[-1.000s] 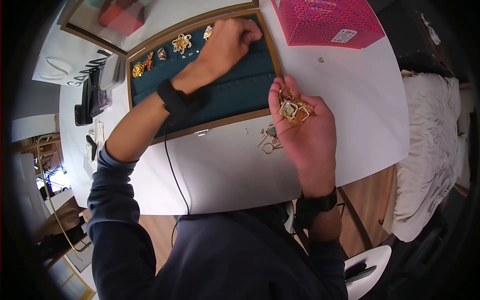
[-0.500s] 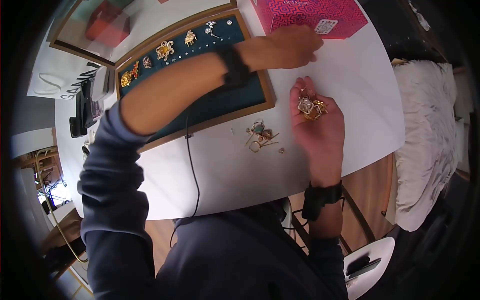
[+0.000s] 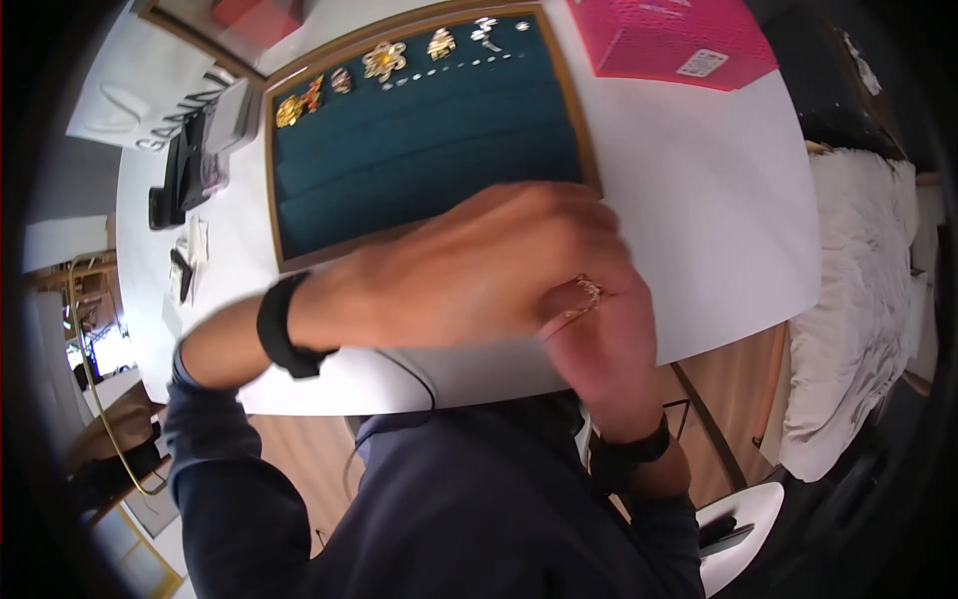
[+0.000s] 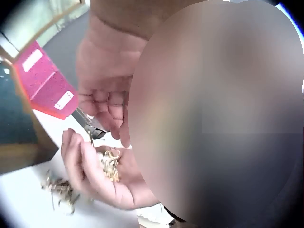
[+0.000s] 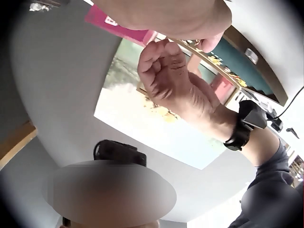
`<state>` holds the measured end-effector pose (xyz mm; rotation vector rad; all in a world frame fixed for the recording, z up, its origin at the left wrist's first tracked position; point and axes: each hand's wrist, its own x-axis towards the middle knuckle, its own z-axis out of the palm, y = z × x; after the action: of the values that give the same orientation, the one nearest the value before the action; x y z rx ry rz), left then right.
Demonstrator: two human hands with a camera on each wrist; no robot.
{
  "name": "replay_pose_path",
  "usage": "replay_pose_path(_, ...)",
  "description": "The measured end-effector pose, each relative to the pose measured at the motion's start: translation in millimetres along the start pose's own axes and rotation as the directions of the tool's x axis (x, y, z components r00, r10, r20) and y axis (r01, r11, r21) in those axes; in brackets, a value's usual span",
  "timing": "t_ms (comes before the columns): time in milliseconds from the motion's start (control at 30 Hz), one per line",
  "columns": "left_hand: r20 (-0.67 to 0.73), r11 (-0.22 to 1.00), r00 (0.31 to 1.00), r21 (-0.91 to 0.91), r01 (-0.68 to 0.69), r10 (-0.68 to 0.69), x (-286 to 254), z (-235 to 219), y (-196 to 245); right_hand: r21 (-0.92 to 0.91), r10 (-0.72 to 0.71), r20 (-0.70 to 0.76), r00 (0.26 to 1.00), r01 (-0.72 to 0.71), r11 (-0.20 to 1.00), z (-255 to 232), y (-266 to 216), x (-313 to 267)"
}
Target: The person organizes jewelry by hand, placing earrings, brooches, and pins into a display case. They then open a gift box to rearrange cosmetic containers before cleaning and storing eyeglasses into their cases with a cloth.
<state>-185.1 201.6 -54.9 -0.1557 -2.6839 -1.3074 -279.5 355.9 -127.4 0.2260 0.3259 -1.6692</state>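
Note:
My left hand [image 3: 489, 265] reaches across over my right hand [image 3: 614, 349], hiding much of its palm. Some gold jewelry [image 3: 589, 295] shows between them. In the left wrist view, the right hand [image 4: 95, 178] is cupped palm up with its fingers curled round the jewelry [image 4: 111, 171]. Just above it hang the bent fingers of the left hand [image 4: 107, 71], nothing visible in them. The right wrist view also has the left hand [image 5: 175, 88] loosely curled, beside the blurred right hand [image 5: 175, 19].
A wood-framed case [image 3: 429, 130] with teal lining holds brooches and small pieces along its far rows. Behind it on the right stands a pink box [image 3: 679, 45]. Black items [image 3: 185, 160] lie at the left. Loose jewelry [image 4: 59, 187] lies on the white table.
My left hand has swung from beside the pink box back over the right palm. The small piece near that box a second ago no longer shows there. The head view has shifted.

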Motion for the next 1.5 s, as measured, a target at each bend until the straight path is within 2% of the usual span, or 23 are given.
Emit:
replay_pose_path(33, -0.179, 0.993, 0.983, 0.099, 0.069, -0.051, -26, 5, 5, 0.1, 0.047, 0.196, 0.979, -0.068, 0.993, -13, 13, 4)
replay_pose_path(100, -0.509, 0.938, 0.856, 0.246, 0.244, -0.089, -78, 24, 12, 0.014, -0.006, -0.149, 0.989, 0.008, 1.0, 0, 49, 9)
replay_pose_path(133, -0.579, 0.927, 0.734, -0.112, 0.359, -0.354, -104, 44, 22, -0.041, -0.05, -0.316, 0.947, 0.039, 0.998, 5, 67, 12)
replay_pose_path(200, -0.41, 0.562, 0.417, -0.744, 0.362, -0.811, -148, 82, 35, -0.131, -0.152, -0.345, 0.926, 0.113, 0.985, 1, 96, 17)
replay_pose_path(267, -0.467, 0.488, 0.261, -0.873, 0.019, -0.845, -148, 109, 31, -0.18, -0.278, -0.36, 0.89, 0.226, 0.957, 2, 125, 23)
replay_pose_path(300, -0.481, 0.515, 0.248, -0.852, 0.093, -0.841, -144, 114, 28, -0.248, -0.376, -0.287, 0.881, 0.31, 0.918, -2, 138, 31)
replay_pose_path(400, -0.634, 0.629, 0.202, -0.771, -0.096, -0.746, -136, 140, 5, -0.697, -0.618, -0.08, 0.782, 0.399, 0.596, -17, 161, 42)
replay_pose_path(533, -0.705, 0.676, 0.141, -0.708, -0.206, -0.695, -125, 143, 7, -0.642, -0.651, 0.004, 0.759, 0.501, 0.58, -24, 162, 42)
replay_pose_path(567, -0.71, 0.662, 0.154, -0.7, -0.268, -0.687, -130, 146, -1, -0.615, -0.622, -0.032, 0.782, 0.475, 0.629, -18, 162, 39)
replay_pose_path(633, -0.72, 0.616, 0.133, -0.662, -0.427, -0.682, -135, 148, -10, -0.697, -0.67, 0.068, 0.739, 0.516, 0.499, -21, 166, 38)
replay_pose_path(667, -0.746, 0.644, 0.144, -0.642, -0.416, -0.651, -140, 145, -13, -0.729, -0.686, 0.118, 0.718, 0.532, 0.43, -23, 168, 37)
replay_pose_path(767, -0.795, 0.68, 0.135, -0.582, -0.446, -0.591, -154, 130, -15, -0.699, -0.632, 0.195, 0.75, 0.558, 0.447, -22, 168, 31)
replay_pose_path(867, -0.75, 0.712, 0.138, -0.659, -0.242, -0.647, -170, 124, -5, -0.654, -0.631, 0.173, 0.756, 0.567, 0.501, -19, 169, 34)
replay_pose_path(900, -0.773, 0.777, 0.14, -0.628, -0.036, -0.619, -184, 121, 0, -0.605, -0.627, 0.133, 0.768, 0.564, 0.562, -23, 166, 37)
replay_pose_path(967, -0.784, 0.872, 0.446, -0.236, 0.428, -0.431, -209, 115, 18, -0.48, -0.588, 0.067, 0.806, 0.543, 0.689, -41, 152, 47)
replay_pose_path(1000, -0.707, 0.825, 0.599, 0.039, 0.564, -0.376, -215, 110, 26, -0.462, -0.573, 0.082, 0.815, 0.541, 0.703, -42, 148, 48)
replay_pose_path(1033, -0.6, 0.829, 0.717, 0.153, 0.538, -0.355, -216, 105, 32, -0.535, -0.571, 0.188, 0.799, 0.57, 0.623, -29, 150, 37)
replay_pose_path(1067, -0.567, 0.848, 0.749, 0.157, 0.507, -0.343, -213, 106, 35, -0.597, -0.552, 0.289, 0.782, 0.598, 0.535, -22, 151, 30)
replay_pose_path(1167, -0.44, 0.874, 0.841, 0.211, 0.437, -0.315, -203, 107, 40, -0.577, -0.495, 0.386, 0.779, 0.622, 0.53, -34, 129, 26)
replay_pose_path(1267, -0.384, 0.827, 0.86, 0.317, 0.465, -0.337, -203, 111, 34, -0.775, -0.447, 0.277, 0.851, 0.473, 0.42, -28, 105, 2)
replay_pose_path(1333, -0.374, 0.817, 0.86, 0.329, 0.474, -0.349, -202, 115, 29, -0.835, -0.455, 0.392, 0.799, 0.517, 0.189, -30, 106, -10)
replay_pose_path(1400, -0.374, 0.811, 0.854, 0.325, 0.486, -0.362, -199, 115, 27, -0.861, -0.357, 0.506, 0.785, 0.479, -0.169, -36, 100, -21)
replay_pose_path(1500, -0.392, 0.805, 0.841, 0.313, 0.503, -0.373, -194, 113, 23, -0.655, -0.142, 0.6, 0.787, 0.381, -0.653, -43, 93, -29)
